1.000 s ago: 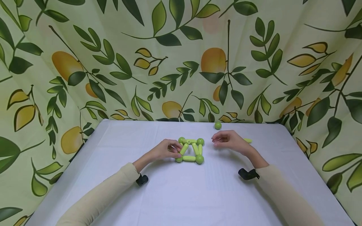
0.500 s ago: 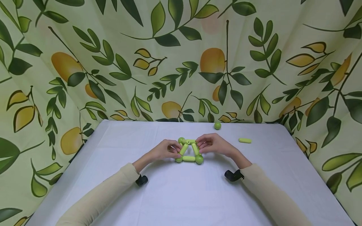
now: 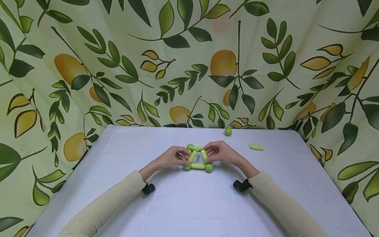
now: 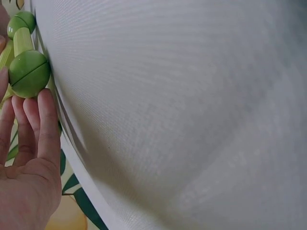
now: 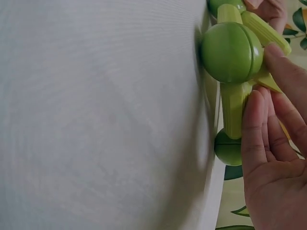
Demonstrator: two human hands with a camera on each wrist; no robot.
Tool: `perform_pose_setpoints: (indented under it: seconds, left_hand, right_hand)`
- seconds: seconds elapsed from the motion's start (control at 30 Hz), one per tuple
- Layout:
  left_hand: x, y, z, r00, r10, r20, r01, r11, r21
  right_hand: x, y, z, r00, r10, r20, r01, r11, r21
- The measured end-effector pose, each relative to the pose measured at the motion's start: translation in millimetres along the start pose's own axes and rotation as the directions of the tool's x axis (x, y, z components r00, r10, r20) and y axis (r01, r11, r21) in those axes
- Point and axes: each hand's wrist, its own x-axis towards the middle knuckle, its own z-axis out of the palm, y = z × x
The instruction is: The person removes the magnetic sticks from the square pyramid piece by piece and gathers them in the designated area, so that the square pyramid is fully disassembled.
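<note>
A square toy frame of glossy green balls (image 3: 208,168) and pale green ridged rods (image 3: 197,166) lies at mid-table. Two more rods slant inward and up from its near corners. My left hand (image 3: 170,157) holds the near left corner, thumb by the slanted left rod (image 3: 192,156) and fingertips against the near left ball (image 4: 29,74). From the other side, my right hand (image 3: 222,152) pinches the slanted right rod (image 3: 204,154) just above the near right ball (image 5: 230,52). That hand covers the far right ball in the head view; the right wrist view shows a ball (image 5: 228,148) there.
A loose green ball (image 3: 228,132) sits near the table's back edge. One loose rod (image 3: 256,147) lies right of the right hand. Leaf-and-fruit patterned cloth (image 3: 177,82) hangs behind the white-covered table (image 3: 189,204).
My right hand has moved left from beside the loose rod to the frame and now grips its slanted right rod. The left hand has stayed at the near left corner.
</note>
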Motion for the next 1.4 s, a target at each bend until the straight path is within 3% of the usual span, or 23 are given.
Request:
perform_pose_setpoints:
  seconds: [0.73, 1.1, 1.4]
  left_hand:
    - [-0.1, -1.5, 1.7, 1.000, -0.015, 0.001, 0.015, 1.000, -0.006]
    - [0.6, -0.8, 1.8, 1.000, -0.013, 0.005, 0.013, 1.000, 0.005]
    - [0.2, 0.8, 0.7, 1.000, -0.014, 0.005, 0.014, 1.000, 0.003]
  right_hand:
    - [-4.6, 1.7, 3.9, 0.999, -0.026, -0.026, 0.025, 0.999, -0.041]
    - [-19.1, -0.5, -19.1, 0.993, -0.070, -0.096, 0.068, 0.997, -0.022]
    - [-40.1, 6.5, -38.6, 0.991, -0.016, -0.131, 0.016, 1.000, 0.001]
